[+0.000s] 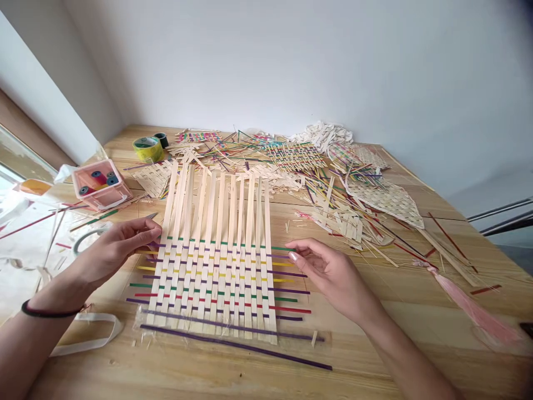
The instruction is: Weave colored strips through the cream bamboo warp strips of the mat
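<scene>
A partly woven mat point(212, 289) lies on the table, pale upright strips crossed by purple, yellow, green and red ones. Its upper pale strips stand bare, fanned away from me. Along the top of the woven part runs a green strip point(278, 248). Its right end is pinched between thumb and forefinger of my right hand point(328, 272). At the mat's left edge my left hand point(116, 247) is closed in a pinch by the same strip's left end; the fingertips partly hide it. Clear tape holds the mat's near edge, and a loose purple strip point(237, 347) lies in front.
On the left stand a pink box point(102, 191) with thread spools and a yellow tape roll point(147, 149). Scissors lie partly behind my left hand. Loose strips and woven pieces cover the table's back. A woven fan point(387, 201) with a pink tassel point(470, 305) lies right.
</scene>
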Motion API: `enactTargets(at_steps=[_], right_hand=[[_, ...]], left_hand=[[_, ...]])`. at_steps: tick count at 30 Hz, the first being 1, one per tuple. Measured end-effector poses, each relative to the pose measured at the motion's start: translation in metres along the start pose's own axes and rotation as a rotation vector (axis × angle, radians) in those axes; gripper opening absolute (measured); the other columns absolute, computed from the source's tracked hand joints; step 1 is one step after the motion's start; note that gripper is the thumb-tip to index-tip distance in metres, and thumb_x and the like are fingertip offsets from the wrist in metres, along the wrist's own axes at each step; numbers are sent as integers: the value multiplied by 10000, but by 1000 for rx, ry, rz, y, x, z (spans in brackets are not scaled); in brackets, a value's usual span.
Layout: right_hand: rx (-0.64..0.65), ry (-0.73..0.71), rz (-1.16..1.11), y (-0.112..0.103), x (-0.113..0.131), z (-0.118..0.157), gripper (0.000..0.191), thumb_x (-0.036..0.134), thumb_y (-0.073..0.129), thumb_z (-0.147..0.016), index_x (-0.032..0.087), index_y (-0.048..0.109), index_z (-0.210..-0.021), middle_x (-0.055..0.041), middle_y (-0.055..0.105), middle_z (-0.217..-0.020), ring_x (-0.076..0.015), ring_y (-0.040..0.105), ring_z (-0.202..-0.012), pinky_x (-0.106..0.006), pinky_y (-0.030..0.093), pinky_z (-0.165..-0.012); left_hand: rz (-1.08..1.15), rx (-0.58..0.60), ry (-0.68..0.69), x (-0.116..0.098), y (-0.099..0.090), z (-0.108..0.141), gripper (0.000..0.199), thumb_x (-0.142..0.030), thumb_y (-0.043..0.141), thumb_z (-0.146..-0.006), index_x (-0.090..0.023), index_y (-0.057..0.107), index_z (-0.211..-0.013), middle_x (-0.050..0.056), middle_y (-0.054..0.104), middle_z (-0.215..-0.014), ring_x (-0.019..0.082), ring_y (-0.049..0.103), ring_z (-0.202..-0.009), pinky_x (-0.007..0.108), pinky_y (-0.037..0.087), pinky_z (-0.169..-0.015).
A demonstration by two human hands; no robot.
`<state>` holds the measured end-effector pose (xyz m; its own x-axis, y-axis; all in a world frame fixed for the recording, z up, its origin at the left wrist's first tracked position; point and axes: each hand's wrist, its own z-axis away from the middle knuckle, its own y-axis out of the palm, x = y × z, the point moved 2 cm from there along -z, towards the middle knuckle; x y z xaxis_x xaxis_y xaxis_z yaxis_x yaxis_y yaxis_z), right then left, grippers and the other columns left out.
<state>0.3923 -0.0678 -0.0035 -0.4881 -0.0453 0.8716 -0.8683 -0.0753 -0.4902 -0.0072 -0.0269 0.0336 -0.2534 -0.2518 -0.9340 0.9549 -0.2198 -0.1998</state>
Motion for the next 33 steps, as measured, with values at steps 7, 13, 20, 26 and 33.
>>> enactTargets(at_steps=[7,13,20,26,33], right_hand=[[0,-40,74,1,0,-2,269,466,588,-980,236,698,-1065,-67,748,-1058,-246,697,-964,-378,552,-861],[-12,-49,73,1,3,-2,245,446,574,-988,238,693,-1038,-57,749,-1008,-223,698,-889,-346,556,-806],[-28,-43,10,4,2,-3,267,464,577,-992,242,691,-1086,-61,737,-1072,-221,687,-952,-342,555,-842],[-6,-22,-87,7,-2,-3,292,486,577,-996,237,680,-1107,-60,722,-1101,-216,678,-988,-333,556,-872],[-33,-84,15,10,0,-2,280,473,530,-1019,253,678,-1108,-62,702,-1112,-223,665,-990,-351,538,-865]], left_hand=[[-96,29,8,4,-4,-1,327,-524,706,-904,-207,730,-981,15,711,-964,195,649,-907,306,535,-859],[-46,26,-19,6,-4,-2,354,-563,729,-862,-212,722,-914,3,684,-878,189,619,-829,290,537,-792],[-124,2,-20,9,-3,-1,317,-533,722,-867,-224,739,-933,11,712,-900,211,627,-880,291,535,-814],[-57,46,-27,5,1,0,257,-484,739,-861,-228,712,-863,-1,695,-870,189,626,-827,274,539,-769],[-116,14,29,10,1,-1,319,-533,707,-880,-215,691,-913,36,646,-863,199,608,-808,281,529,-748]])
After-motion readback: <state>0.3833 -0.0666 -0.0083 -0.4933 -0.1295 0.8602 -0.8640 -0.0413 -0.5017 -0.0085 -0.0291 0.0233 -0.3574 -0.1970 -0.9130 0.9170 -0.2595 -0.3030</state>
